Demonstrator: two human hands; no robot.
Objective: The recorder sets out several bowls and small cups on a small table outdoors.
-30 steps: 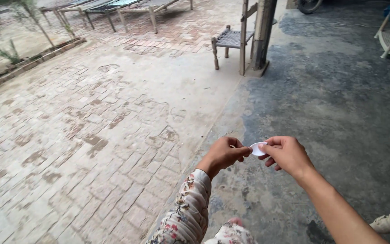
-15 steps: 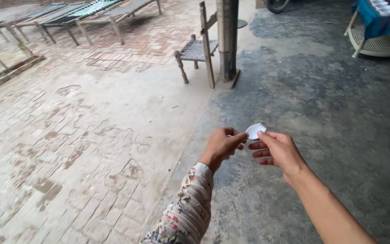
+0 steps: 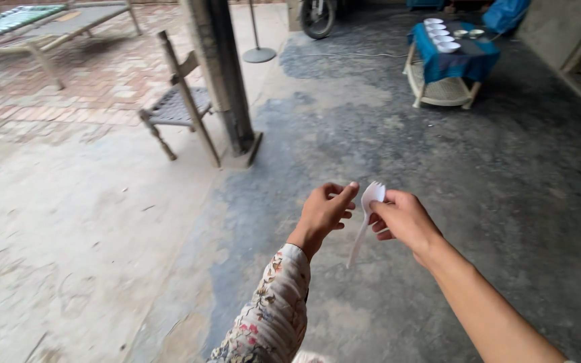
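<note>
- The right hand [image 3: 405,220] pinches a white plastic spork [image 3: 366,216] near its head, thumb and forefinger closed on the neck just below the tines.
- The left hand [image 3: 323,214] is loosely curled just beside the spork's head, forefinger stretched toward it; whether that fingertip touches the plastic I cannot tell, and the hand grasps nothing that shows.
- The spork is held in the air between the two hands. Its head stands above the right hand's pinch and its handle hangs down and to the left below the grip, free of both hands.
- It looks very light, thin and stiff but easily bent or snapped, so only a gentle pinch seems needed. The smooth plastic may be a little slippery, and the tines are likely the weakest part.
- The neck, where it is held now, or the middle of the handle seems the soundest place to take hold.
- Well beyond the grip, a low table [image 3: 442,92] with a blue cloth carries white bowls [image 3: 437,33]. To the far left stand a pillar [image 3: 224,74] and a wooden chair [image 3: 179,107], all on a concrete floor [image 3: 384,148].
</note>
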